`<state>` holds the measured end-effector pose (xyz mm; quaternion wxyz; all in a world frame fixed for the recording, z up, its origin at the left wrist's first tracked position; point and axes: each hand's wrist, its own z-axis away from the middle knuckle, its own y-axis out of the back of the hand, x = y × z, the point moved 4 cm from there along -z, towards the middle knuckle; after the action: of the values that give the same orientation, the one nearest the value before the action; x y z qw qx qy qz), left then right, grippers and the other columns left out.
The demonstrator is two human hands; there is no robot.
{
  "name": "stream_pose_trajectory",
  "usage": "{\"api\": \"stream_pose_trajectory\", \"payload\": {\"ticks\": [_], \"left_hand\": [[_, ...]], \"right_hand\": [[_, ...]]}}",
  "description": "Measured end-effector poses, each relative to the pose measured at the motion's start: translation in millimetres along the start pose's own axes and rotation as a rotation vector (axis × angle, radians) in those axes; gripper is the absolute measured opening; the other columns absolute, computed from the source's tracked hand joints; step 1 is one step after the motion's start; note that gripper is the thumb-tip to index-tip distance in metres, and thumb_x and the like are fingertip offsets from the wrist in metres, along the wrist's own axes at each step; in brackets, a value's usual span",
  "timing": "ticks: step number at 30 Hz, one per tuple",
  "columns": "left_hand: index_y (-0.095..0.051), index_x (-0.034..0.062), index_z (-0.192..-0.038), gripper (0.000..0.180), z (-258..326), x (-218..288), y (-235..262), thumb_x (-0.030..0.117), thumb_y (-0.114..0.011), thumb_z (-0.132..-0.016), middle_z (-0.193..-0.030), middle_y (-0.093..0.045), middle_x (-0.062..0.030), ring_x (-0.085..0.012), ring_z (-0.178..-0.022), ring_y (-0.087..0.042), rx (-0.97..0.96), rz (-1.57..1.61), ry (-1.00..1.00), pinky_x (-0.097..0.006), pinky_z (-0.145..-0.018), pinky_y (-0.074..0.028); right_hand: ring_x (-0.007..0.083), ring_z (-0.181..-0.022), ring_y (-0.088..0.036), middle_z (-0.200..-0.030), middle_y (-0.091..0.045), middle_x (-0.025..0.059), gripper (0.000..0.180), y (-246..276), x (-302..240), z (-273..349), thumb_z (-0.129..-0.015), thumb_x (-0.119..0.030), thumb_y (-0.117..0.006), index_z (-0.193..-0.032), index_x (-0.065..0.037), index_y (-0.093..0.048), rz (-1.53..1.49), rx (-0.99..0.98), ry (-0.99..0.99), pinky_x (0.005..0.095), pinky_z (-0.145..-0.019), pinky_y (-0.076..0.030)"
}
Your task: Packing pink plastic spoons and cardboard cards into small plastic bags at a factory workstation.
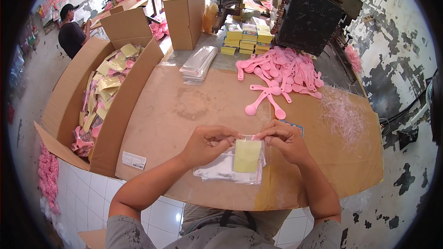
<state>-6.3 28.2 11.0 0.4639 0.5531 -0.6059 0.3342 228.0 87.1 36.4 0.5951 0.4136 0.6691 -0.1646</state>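
A clear plastic bag (259, 166) with a pale yellow card (247, 157) inside lies in front of me over a small pile of clear bags (214, 169). At the bag's upper edge, my left hand (210, 144) pinches the left corner. My right hand (287, 142) pinches the right side of the same edge, its thumb and forefinger closed. A bit of pink shows at the right fingertips; I cannot make out what it belongs to. Partly hidden behind the right hand lies a blue printed card (295, 126). Pink measuring spoons (286, 71) are heaped beyond it.
At left stands an open carton (124, 110) of packed bags with yellow cards. Farther back are a clear-bag stack (198, 64), card stacks (244, 39), a tall carton (182, 18) and a dark machine (307, 18). Plastic shreds (346, 115) lie right. Other people (71, 34) work beyond.
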Motion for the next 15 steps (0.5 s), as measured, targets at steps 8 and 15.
{"api": "stream_pose_trajectory", "payload": {"ticks": [8, 15], "left_hand": [[-0.070, -0.0051, -0.114, 0.020, 0, -8, -7, 0.004, -0.070, -0.096, -0.105, -0.075, -0.0112, -0.0135, -0.091, -0.073, 0.048, 0.189, 0.332, -0.026, -0.078, -0.060], [-0.068, -0.0046, -0.120, 0.025, 0, -13, 0, 0.004, -0.070, -0.097, -0.107, -0.075, -0.0115, -0.0132, -0.091, -0.073, 0.076, 0.165, 0.304, -0.026, -0.076, -0.060]], "right_hand": [[0.0112, -0.092, -0.065, -0.107, -0.067, 0.0049, 0.018, -5, 14, 2, -0.095, 0.001, -0.068, -0.113, 0.002, -0.072, -0.139, 0.025, -0.008, 0.0237, -0.081, -0.052], [0.0114, -0.097, -0.067, -0.111, -0.068, 0.0066, 0.031, -18, 15, 4, -0.096, -0.002, -0.069, -0.125, 0.005, -0.061, -0.217, -0.067, -0.209, 0.0258, -0.083, -0.054]]}}
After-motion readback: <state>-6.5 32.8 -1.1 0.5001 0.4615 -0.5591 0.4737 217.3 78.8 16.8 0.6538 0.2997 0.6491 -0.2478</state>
